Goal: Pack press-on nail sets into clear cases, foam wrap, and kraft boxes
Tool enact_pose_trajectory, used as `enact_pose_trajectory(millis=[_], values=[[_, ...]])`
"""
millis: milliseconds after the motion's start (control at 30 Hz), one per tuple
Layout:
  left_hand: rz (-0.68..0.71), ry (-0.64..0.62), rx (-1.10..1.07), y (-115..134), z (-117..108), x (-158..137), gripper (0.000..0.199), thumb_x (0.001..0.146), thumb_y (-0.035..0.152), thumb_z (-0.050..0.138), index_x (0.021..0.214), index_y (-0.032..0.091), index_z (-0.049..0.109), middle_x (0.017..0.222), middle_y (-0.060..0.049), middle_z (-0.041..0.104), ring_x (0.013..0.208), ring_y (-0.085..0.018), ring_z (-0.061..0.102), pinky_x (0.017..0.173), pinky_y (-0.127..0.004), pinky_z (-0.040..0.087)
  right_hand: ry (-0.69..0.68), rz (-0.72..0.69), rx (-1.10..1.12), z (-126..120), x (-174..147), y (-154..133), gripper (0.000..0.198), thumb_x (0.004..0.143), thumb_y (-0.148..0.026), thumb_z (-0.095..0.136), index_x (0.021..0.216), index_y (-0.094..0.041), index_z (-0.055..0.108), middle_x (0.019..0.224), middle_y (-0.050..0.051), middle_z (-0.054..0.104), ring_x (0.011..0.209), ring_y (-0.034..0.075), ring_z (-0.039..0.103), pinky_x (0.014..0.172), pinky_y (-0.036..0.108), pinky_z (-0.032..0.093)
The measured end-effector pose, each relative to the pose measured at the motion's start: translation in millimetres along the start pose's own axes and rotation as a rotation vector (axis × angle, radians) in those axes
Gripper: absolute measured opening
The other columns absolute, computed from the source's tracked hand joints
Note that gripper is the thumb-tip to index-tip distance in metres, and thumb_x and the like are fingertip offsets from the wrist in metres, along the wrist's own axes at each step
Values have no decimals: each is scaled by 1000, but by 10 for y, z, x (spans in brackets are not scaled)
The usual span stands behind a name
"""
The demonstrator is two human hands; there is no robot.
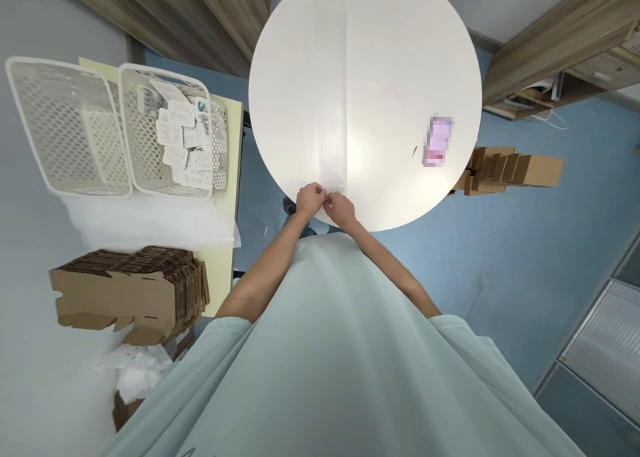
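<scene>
A long strip of clear plastic film (331, 110) runs from the far side of the round white table (400, 63) down to its near edge. At the near end of this strip, my left hand (310, 199) is closed, its thumb and fingertips pinched together at the film's edge. Right beside it my right hand (341, 210) is closed in the same way, with its fingertips almost touching the left ones. The film between the fingertips is too small to make out clearly. Both hands are over the table's near edge.
On the table's right lies a blurred pinkish phone-like item (439, 141) near a small dark mark. To the left, a side table (220, 270) bears perforated white baskets (37, 143), white plastic sheeting (150, 220) and stacked flat cardboard boxes (115, 293). Cardboard boxes (537, 170) stand at right.
</scene>
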State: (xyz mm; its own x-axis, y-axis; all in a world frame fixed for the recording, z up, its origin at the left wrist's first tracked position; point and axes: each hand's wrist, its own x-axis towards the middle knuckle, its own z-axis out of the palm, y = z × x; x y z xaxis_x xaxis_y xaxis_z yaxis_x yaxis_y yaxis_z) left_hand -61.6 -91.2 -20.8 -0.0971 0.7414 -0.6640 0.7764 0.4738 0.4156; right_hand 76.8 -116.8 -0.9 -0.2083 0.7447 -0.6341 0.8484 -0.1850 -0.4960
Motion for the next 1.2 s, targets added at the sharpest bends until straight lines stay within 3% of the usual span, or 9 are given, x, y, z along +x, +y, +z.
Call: enact_pose_trajectory(millis=[133, 300, 533, 833, 1000, 1067, 1200], values=[[4, -11, 29, -16, 8, 19, 23, 104, 36, 60, 108, 24, 80, 120, -11, 84, 115, -33, 76, 101, -41, 57, 75, 56, 61, -101, -51, 110, 20, 112, -32, 56, 111, -24, 73, 122, 9, 78, 107, 26, 73, 91, 38, 59], [25, -15, 42, -29, -4, -16, 25, 107, 37, 58, 111, 24, 78, 119, -11, 84, 115, -32, 75, 100, -41, 57, 210, 227, 130, -233, -66, 320, 24, 111, -36, 60, 125, -21, 71, 128, 12, 77, 115, 27, 73, 96, 38, 58], [17, -30, 62, -44, -32, -24, 25, 108, 37, 54, 113, 24, 76, 119, -12, 82, 115, -33, 74, 99, -42, 57, 156, 315, 206, -199, 12, 356, 28, 108, -41, 66, 125, -20, 72, 132, 13, 79, 123, 28, 74, 103, 39, 58], [5, 70, 9, -88, 74, 16, 21, 106, 38, 56, 103, 26, 73, 115, -15, 79, 111, -37, 72, 102, -52, 57, 171, 375, 277, -173, 38, 303, 26, 107, -44, 67, 120, -21, 71, 130, 12, 81, 120, 25, 76, 99, 37, 60], [-54, 76, -13, -82, 43, -34, 23, 107, 39, 58, 118, 24, 71, 122, -17, 76, 119, -38, 70, 106, -54, 56, 177, 382, 340, -151, 37, 325, 29, 105, -44, 69, 123, -21, 73, 129, 13, 82, 120, 27, 77, 99, 39, 61], [53, 114, 20, -68, 8, -76, 30, 108, 32, 53, 132, 21, 68, 137, -20, 71, 130, -39, 67, 112, -55, 54, 161, 374, 346, -144, 40, 336, 30, 105, -44, 68, 124, -21, 74, 129, 13, 82, 119, 27, 78, 100, 39, 62], [510, 78, 127, -58, -42, -176, 48, 108, 19, 41, 152, 16, 61, 169, -22, 54, 162, -37, 45, 130, -57, 39, 151, 362, 325, -141, 51, 348, 31, 106, -43, 67, 123, -20, 76, 127, 12, 83, 120, 26, 78, 102, 37, 61]])
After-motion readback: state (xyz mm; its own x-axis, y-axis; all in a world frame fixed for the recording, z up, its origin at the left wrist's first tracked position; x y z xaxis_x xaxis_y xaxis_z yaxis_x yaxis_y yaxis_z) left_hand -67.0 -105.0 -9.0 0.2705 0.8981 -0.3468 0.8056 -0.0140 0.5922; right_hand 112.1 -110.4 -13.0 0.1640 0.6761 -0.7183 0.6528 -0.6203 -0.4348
